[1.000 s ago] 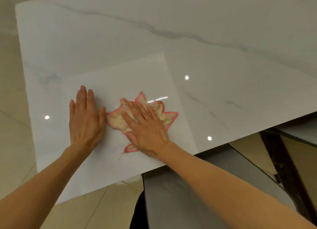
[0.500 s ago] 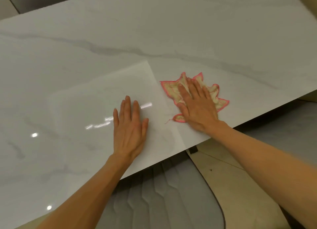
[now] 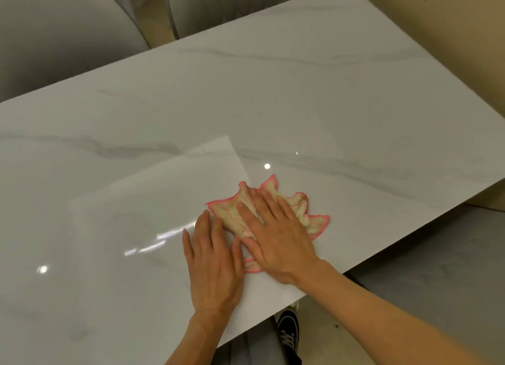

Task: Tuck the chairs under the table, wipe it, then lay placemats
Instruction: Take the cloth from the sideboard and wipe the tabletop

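Soft cream cloth [image 3: 297, 214] with a scalloped pink edge lies flat under the right hand [image 3: 276, 236], fingers spread and pressing it onto the glossy marble-look tabletop [image 3: 300, 91]. Just beside it, the left hand [image 3: 213, 263] rests flat, fingers straight, on a thin translucent placemat [image 3: 153, 201]; unwiped tabletop stretches away ahead and rightward, nearer the right hand.

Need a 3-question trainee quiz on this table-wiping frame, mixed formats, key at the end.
1. True or false: the right hand presses flat on the cream cloth with pink scalloped edging.
2. Multiple choice: the left hand rests on A) the translucent rectangular placemat B) a grey chair C) the cloth's far edge.
3. Fill in: the cloth lies near the white marble table's ____ edge.

Key: 1 true; 2 A; 3 near.
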Demonstrator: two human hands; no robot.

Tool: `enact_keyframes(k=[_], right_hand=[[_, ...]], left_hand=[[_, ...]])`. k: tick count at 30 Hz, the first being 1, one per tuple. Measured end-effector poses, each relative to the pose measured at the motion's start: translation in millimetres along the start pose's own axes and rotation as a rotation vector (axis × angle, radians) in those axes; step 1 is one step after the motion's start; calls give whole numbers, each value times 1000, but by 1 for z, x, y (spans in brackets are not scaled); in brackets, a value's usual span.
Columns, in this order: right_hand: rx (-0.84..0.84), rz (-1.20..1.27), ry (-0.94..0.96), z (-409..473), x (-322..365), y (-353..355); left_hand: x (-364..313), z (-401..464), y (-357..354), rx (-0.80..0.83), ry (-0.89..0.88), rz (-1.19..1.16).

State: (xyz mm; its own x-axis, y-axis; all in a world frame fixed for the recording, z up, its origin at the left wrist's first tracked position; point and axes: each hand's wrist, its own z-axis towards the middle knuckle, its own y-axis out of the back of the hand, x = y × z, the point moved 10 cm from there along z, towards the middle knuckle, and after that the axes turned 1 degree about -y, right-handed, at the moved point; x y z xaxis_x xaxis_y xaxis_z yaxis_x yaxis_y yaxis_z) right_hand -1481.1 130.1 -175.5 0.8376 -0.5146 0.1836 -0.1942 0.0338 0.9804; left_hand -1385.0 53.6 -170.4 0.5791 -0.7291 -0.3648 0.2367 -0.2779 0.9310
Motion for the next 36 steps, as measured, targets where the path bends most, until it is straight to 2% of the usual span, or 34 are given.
enact_keyframes(k=[5,14,19,28,31,36], right_hand=[[-14,-2,6,0,2,4],[73,-5,3,2,-1,-2],[140,-15,61,3,-10,-2],[101,-6,120,8,-34,5],[78,-11,66,19,-77,14],[58,-54,-216,22,-234,41]], left_hand=[[-1,3,0,19,-9,28],[1,5,-7,53,-16,40],[0,6,-5,37,-18,6],[3,6,-4,44,13,22],[3,5,-2,30,24,27],[-1,5,0,27,34,40]])
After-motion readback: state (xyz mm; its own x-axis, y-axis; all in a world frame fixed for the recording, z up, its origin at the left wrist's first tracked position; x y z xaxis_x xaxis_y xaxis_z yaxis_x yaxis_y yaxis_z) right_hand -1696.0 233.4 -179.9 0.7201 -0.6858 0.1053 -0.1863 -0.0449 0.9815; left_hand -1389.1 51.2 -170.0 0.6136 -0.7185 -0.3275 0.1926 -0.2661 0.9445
